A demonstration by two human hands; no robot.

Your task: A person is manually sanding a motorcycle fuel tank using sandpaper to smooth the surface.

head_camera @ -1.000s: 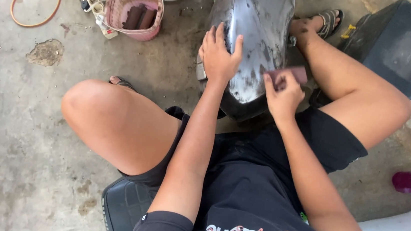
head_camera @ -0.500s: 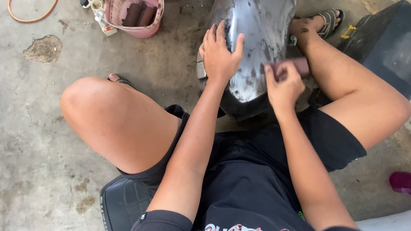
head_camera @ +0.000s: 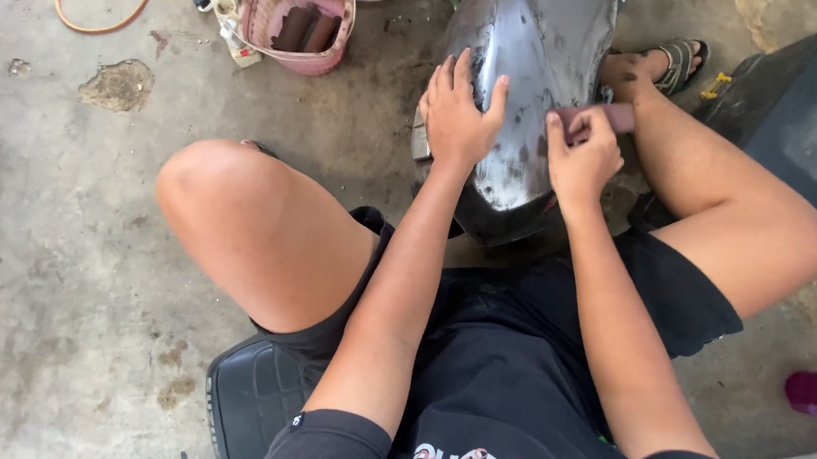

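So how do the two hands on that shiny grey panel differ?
The left hand lies flat and empty with fingers spread on the grey panel; the right hand is curled, its grip pinching a small brownish sanding piece against the panel's edge. Both touch the panel.

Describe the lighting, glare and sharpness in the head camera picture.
Head view: soft, even daylight with faint shadows under the legs; pale glare streaks down the glossy dark panel between the left hand and right hand; hands and panel look sharp; straight edges bend slightly near the frame's borders.
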